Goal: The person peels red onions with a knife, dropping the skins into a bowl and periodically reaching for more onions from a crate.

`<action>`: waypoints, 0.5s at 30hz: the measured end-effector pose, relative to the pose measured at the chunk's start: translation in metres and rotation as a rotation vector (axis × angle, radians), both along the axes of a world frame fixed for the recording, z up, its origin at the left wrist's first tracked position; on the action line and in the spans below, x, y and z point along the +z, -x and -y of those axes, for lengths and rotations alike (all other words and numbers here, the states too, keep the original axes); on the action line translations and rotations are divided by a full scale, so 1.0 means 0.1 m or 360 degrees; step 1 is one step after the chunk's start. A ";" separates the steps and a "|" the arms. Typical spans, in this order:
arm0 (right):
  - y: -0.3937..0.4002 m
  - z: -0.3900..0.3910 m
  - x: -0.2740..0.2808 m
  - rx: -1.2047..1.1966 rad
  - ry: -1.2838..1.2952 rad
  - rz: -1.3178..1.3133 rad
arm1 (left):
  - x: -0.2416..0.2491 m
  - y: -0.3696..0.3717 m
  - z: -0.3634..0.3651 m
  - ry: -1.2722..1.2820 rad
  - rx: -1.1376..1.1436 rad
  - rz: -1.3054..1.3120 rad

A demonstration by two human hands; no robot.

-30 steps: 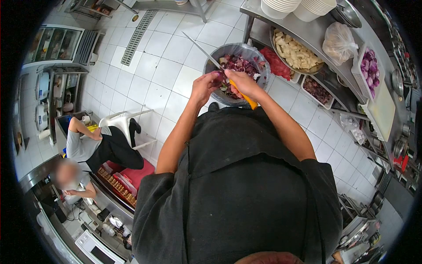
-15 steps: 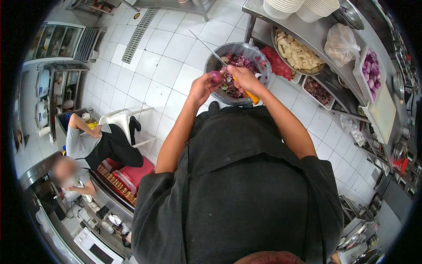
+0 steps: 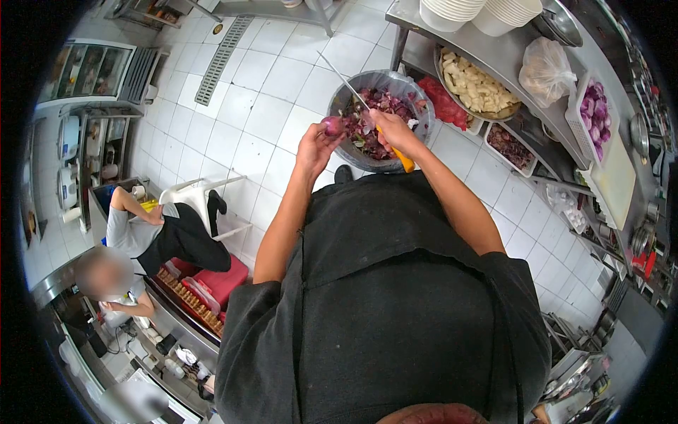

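Observation:
A red onion (image 3: 332,127) sits in the fingers of my left hand (image 3: 315,147), at the left rim of a bin. My right hand (image 3: 393,131) is wrapped round the yellow handle of a long knife (image 3: 405,162). Its thin blade points up and left, past the bin's rim and apart from the onion. Below both hands stands the grey, lined bin (image 3: 424,134), holding purple onion skins and trimmings (image 3: 374,145).
To the right, a steel table (image 3: 487,53) carries stacked white tubs (image 3: 443,15), a plastic bag (image 3: 547,71) and a basket of peeled red onions (image 3: 595,116). A bowl of pale peeled pieces (image 3: 473,81) is beneath its edge. Another person (image 3: 152,233) sits at left.
My left hand has moved left with the onion, away from the knife. The knife has shifted slightly right and down, and the gap between them is wider.

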State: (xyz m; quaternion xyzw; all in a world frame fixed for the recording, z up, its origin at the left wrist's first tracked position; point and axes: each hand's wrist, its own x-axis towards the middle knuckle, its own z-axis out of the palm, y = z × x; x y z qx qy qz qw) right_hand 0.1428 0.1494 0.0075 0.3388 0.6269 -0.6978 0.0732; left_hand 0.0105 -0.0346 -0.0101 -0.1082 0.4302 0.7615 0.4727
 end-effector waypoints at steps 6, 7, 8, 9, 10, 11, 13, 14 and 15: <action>0.10 -0.08 -0.07 0.0084 -0.0151 0.0020 | -0.12 0.11 0.11 -0.0190 -0.0067 0.0036; 0.13 -0.10 -0.33 0.0095 -0.0111 -0.0073 | -0.10 0.09 0.08 -0.0153 -0.0082 0.0010; 0.19 -0.05 -0.49 -0.0015 -0.0319 0.0058 | -0.09 0.09 0.08 -0.0101 -0.0088 -0.0014; 0.16 -0.09 -0.14 0.0125 -0.0228 0.0168 | -0.09 0.09 0.06 -0.0108 -0.0112 -0.0017; 0.15 -0.06 -0.19 0.0131 -0.0364 0.0072 | -0.09 0.09 0.07 -0.0103 -0.0121 -0.0015; 0.15 -0.04 -0.25 0.0135 -0.0505 -0.0019 | -0.11 0.08 0.08 -0.0115 -0.0123 -0.0017; 0.18 -0.01 -0.50 0.0208 -0.0617 -0.0125 | -0.14 0.10 0.09 -0.0143 -0.0102 -0.0027; 0.24 -0.04 -0.79 0.0231 -0.0729 -0.0199 | -0.13 0.10 0.09 -0.0137 -0.0116 -0.0034; 0.22 -0.08 -0.60 0.0300 -0.0619 -0.0060 | -0.12 0.10 0.08 -0.0128 -0.0132 -0.0024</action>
